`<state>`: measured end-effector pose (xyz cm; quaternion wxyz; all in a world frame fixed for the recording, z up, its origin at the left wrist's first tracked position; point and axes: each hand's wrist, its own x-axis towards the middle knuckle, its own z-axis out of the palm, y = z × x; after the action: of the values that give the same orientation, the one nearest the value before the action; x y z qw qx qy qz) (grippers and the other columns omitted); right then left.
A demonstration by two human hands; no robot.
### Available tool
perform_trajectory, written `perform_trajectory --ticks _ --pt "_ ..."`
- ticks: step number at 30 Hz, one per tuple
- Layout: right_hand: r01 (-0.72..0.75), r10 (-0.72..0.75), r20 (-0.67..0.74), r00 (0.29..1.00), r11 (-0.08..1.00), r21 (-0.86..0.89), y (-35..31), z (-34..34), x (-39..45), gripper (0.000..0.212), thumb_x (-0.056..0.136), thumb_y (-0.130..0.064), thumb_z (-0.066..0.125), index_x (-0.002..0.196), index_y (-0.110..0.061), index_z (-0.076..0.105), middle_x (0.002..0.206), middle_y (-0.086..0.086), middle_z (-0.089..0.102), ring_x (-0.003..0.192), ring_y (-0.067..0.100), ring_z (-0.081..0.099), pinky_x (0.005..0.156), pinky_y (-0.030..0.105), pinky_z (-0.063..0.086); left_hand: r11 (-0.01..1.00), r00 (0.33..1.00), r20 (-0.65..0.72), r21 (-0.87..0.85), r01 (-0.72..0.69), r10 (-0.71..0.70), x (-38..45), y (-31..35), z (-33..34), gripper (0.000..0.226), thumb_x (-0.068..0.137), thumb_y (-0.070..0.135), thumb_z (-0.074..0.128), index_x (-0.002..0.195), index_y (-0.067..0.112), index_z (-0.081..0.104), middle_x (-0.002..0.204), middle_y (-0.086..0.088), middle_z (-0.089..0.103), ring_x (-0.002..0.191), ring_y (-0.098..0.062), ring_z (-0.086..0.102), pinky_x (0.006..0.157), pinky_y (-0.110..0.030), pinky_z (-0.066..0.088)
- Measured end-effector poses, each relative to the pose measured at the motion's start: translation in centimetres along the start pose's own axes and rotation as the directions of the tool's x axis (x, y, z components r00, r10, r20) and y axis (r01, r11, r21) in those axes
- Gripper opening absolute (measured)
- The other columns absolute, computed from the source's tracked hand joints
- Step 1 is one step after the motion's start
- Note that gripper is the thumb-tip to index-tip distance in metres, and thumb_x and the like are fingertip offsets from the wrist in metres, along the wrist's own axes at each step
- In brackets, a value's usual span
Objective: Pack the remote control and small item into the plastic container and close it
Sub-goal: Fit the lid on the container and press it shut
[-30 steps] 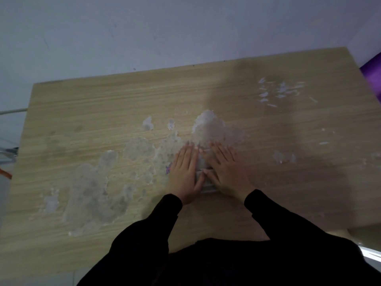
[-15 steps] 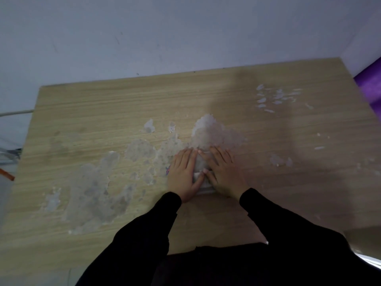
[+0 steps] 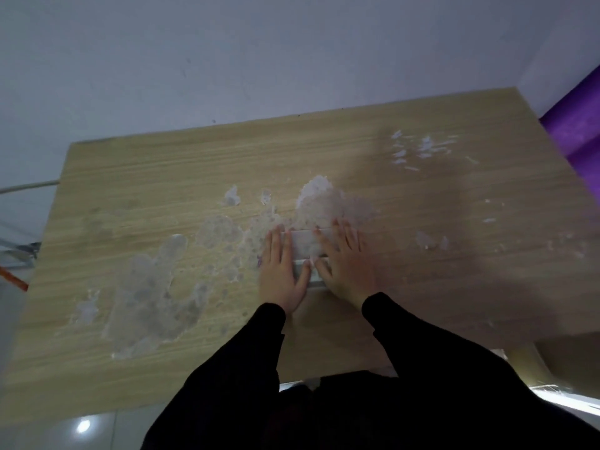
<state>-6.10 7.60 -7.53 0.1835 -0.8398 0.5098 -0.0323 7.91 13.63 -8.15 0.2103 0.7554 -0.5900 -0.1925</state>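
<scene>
A clear plastic container (image 3: 304, 246) lies flat on the wooden table (image 3: 162, 177), near its front middle. My left hand (image 3: 281, 272) rests palm down on the container's left side, fingers straight and together. My right hand (image 3: 344, 261) lies flat on its right side in the same way. Between the hands a strip of the lid shows, pale and see-through. The remote control and the small item are hidden; I cannot tell what is inside the container. A small purple speck (image 3: 259, 262) shows at my left hand's outer edge.
Worn whitish patches (image 3: 152, 287) cover the table's left and middle. A purple object (image 3: 574, 125) stands off the table's far right corner. A wall runs behind the table. A grey cable (image 3: 26, 186) hangs at the left edge.
My hands have spread apart sideways on the container, so more of its lid shows between them. The camera has tilted, shifting the table lower in view.
</scene>
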Motion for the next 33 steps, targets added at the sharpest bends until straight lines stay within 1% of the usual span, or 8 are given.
perform_trajectory --ticks 5,9,11,13,18,26,30,33 --pt "-0.106 0.133 -0.056 0.99 0.933 0.345 1.7 -1.1 -1.2 0.057 0.09 -0.022 0.049 0.142 -0.014 0.028 0.155 0.016 0.023 0.143 0.029 0.019 0.118 0.044 0.022 0.947 0.979 -0.029 -0.261 0.188 -0.202 -0.4 0.4 -0.8 0.064 0.092 0.024 0.052 0.146 0.013 0.019 0.157 -0.012 0.018 0.144 -0.027 0.018 0.117 -0.034 0.017" --pt "-0.278 0.381 -0.095 0.92 0.804 0.526 3.1 -0.8 -3.2 0.042 0.086 -0.017 0.059 0.125 -0.007 0.047 0.119 0.017 0.053 0.107 0.03 0.051 0.087 0.033 0.041 0.837 0.914 -0.039 -0.418 0.352 -0.403 -1.7 0.7 -0.6 0.056 0.09 0.02 0.055 0.141 0.009 0.033 0.143 -0.016 0.045 0.131 -0.031 0.043 0.109 -0.046 0.038" --pt "-0.347 0.444 -0.044 0.895 0.755 0.556 3.7 -0.4 -3.6 0.021 0.086 -0.021 0.059 0.104 -0.009 0.055 0.095 0.01 0.059 0.087 0.028 0.056 0.071 0.029 0.037 0.787 0.89 -0.027 -0.48 0.387 -0.454 -2.1 1.4 -0.5 0.053 0.09 0.015 0.055 0.14 0.008 0.038 0.143 -0.014 0.046 0.132 -0.028 0.042 0.109 -0.028 0.033" --pt "-0.367 0.469 -0.005 0.883 0.697 0.616 4.1 -0.5 -3.6 0.009 0.088 -0.022 0.057 0.089 -0.014 0.053 0.085 0.007 0.059 0.077 0.027 0.056 0.066 0.03 0.038 0.779 0.885 -0.021 -0.485 0.398 -0.465 -1.7 2.4 -0.6 0.05 0.09 0.01 0.055 0.138 0.007 0.041 0.142 -0.012 0.048 0.132 -0.023 0.04 0.093 -0.006 0.024" --pt "-0.397 0.549 0.018 0.836 0.58 0.711 6.9 -2.4 -2.0 0.017 0.092 -0.021 0.052 0.102 -0.009 0.058 0.095 0.008 0.064 0.087 0.026 0.06 0.078 0.037 0.048 0.76 0.902 0.03 -0.526 0.381 -0.431 1.6 4.7 0.5 0.047 0.09 0.011 0.055 0.136 0.01 0.044 0.128 -0.016 0.061 0.115 -0.028 0.058 0.093 -0.032 0.047" --pt "-0.412 0.68 -0.01 0.733 0.456 0.789 18.0 -9.4 3.0 0.03 0.087 -0.005 0.051 0.117 -0.006 0.056 0.111 0.016 0.066 0.099 0.029 0.062 0.083 0.036 0.05 0.695 0.899 0.149 -0.586 0.416 -0.412 11.9 14.7 5.3 0.042 0.088 0.009 0.055 0.13 0.006 0.05 0.122 -0.014 0.064 0.11 -0.026 0.062 0.097 -0.043 0.05" --pt "-0.423 0.684 -0.023 0.729 0.476 0.771 26.2 -14.9 6.8 0.03 0.09 -0.009 0.049 0.12 -0.009 0.056 0.105 0.005 0.061 0.094 0.019 0.057 0.068 0.018 0.036 0.691 0.912 0.182 -0.603 0.4 -0.368 19.7 22.0 9.1 0.043 0.087 0.002 0.053 0.13 0.001 0.048 0.123 -0.019 0.063 0.109 -0.028 0.062 0.097 -0.048 0.05" --pt "-0.461 0.699 -0.002 0.715 0.474 0.75 31.7 -17.9 9.7 0.028 0.089 -0.014 0.045 0.114 -0.01 0.058 0.109 0.011 0.064 0.099 0.027 0.059 0.079 0.031 0.044 0.708 0.92 0.217 -0.589 0.39 -0.326 24.8 26.2 11.8 0.044 0.084 0.003 0.054 0.129 0.001 0.05 0.12 -0.019 0.065 0.106 -0.029 0.064 0.094 -0.05 0.052"
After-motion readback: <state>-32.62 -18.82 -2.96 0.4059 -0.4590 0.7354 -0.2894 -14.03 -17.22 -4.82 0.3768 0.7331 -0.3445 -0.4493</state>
